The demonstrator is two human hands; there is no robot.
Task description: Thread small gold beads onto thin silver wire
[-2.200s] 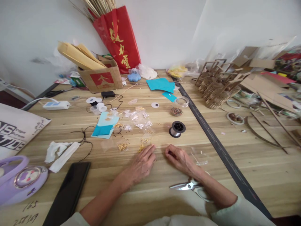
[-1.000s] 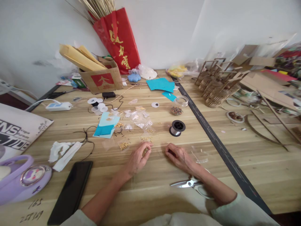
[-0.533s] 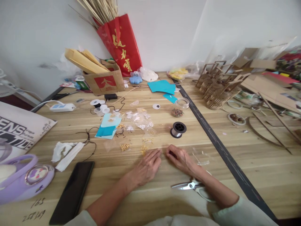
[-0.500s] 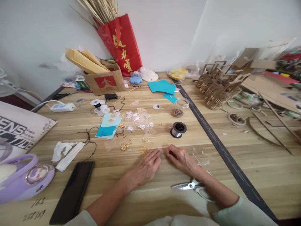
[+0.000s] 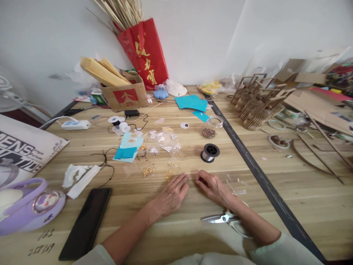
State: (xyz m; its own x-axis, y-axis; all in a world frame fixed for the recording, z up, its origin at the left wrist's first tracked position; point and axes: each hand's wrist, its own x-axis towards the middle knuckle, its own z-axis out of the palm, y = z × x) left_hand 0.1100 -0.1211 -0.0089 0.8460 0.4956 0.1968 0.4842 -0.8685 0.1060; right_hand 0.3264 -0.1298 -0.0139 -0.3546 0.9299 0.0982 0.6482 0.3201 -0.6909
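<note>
My left hand point(image 5: 173, 193) lies low on the wooden table, fingers stretched out and thumb a little apart; I see nothing held in it. Its fingertips are beside a small pile of gold beads point(image 5: 169, 174). Facing it across a narrow gap, my right hand point(image 5: 209, 184) rests with curled fingers; whatever they hold, if anything, is hidden. Beyond the right hand stands a black spool of thin clear or silvery line point(image 5: 210, 152). Scissors point(image 5: 220, 218) lie beside my right forearm, one handle partly under it. A clear plastic bag point(image 5: 236, 186) is to the right of that hand.
Further off lie small bags of silvery pieces point(image 5: 167, 141), blue sheets point(image 5: 125, 151), a dish of mixed beads point(image 5: 209, 133) and small bamboo baskets point(image 5: 252, 105). At left are a phone point(image 5: 86, 222), white tissue point(image 5: 82, 180) and a purple device point(image 5: 35, 209). A dark strip point(image 5: 256, 171) crosses the table.
The view has shifted slightly, so the table things appear a little further right. Both hands hold nearly the same pose and place.
</note>
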